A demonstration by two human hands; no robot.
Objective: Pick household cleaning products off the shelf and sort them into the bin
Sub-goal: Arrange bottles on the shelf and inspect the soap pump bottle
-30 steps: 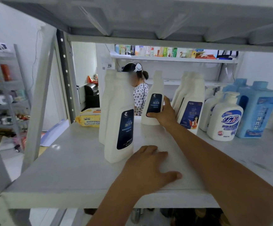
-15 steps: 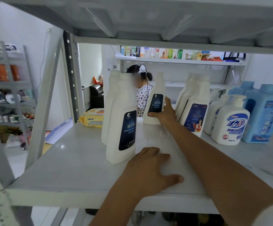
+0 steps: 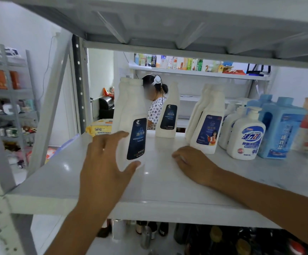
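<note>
My left hand (image 3: 105,162) is spread wide around the nearest tall white plastic bottle with a dark blue label (image 3: 133,111), which stands upright on the grey metal shelf (image 3: 57,181). The fingers (image 3: 118,135) lie straight at its left side, thumb by its base, not clamped. My right hand (image 3: 195,162) lies flat on the shelf near the bottle, holding nothing.

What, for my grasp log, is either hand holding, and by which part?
Nothing yet: left hand spreads open around the front bottle's lower body; right hand empty.
</note>
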